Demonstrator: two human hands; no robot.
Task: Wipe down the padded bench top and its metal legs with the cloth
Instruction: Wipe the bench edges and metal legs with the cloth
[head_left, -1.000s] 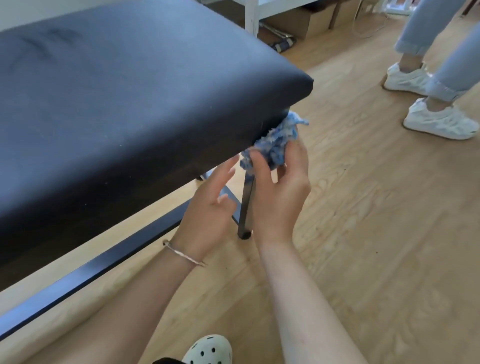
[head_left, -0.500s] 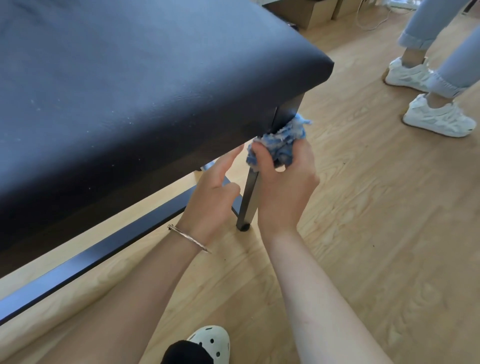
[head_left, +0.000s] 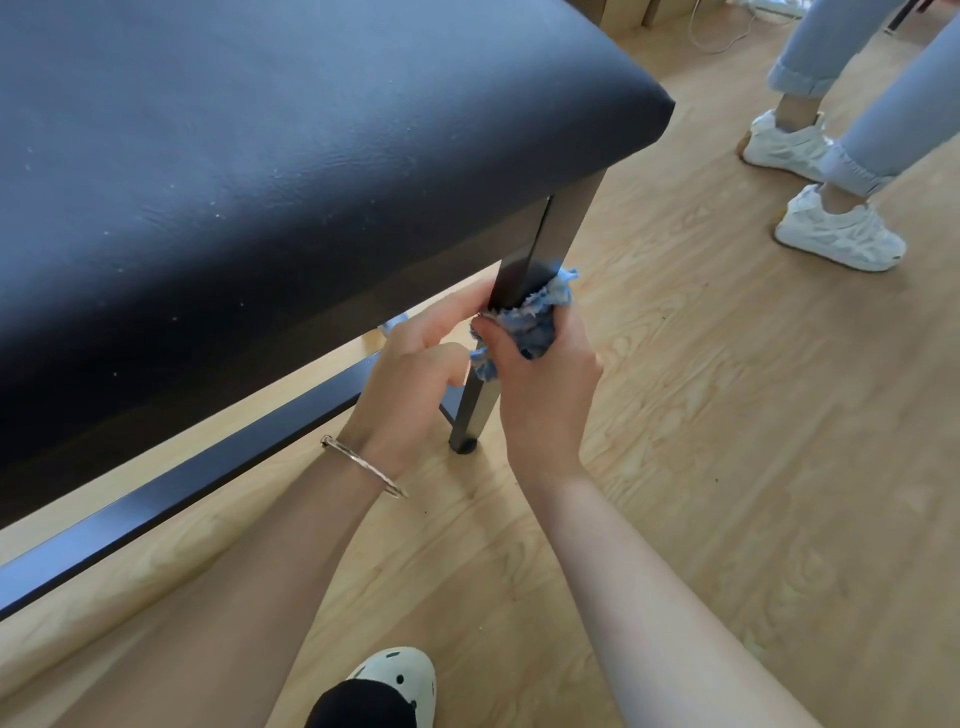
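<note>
**Cloth wrapped round one bench leg, wiping partway down**

The right hand (head_left: 540, 384) grips a crumpled blue cloth (head_left: 532, 322), fingers curled round both the cloth and the dark metal leg (head_left: 550, 228) it is wrapped on. The cloth sits about midway down the leg. The left hand (head_left: 415, 374) is just beside the right, on the other side of the leg. Its fingers are partly curled and one fingertip reaches the leg just above the cloth. Whether it pinches a cloth edge cannot be told.

Progress, as a judgement: the leg wipe is under way. The stretch of leg below the right hand, down to its foot cap (head_left: 465, 445), looks still to do. The padded bench top (head_left: 260, 156), above and to the left of both hands, carries scattered pale specks, so it may need another pass. Other legs are out of view and cannot be judged.

Counted:
- One bench top, one leg and one low rail (head_left: 182, 499) running away from the left hand.
- One cloth.
- Two hands, with one thin bracelet (head_left: 363, 465) on the left wrist.
- One pale perforated shoe (head_left: 400, 675) near the wearer.
- Two white trainers (head_left: 841, 234) on a bystander, well beyond the right hand on the wooden floor (head_left: 727, 467).
</note>
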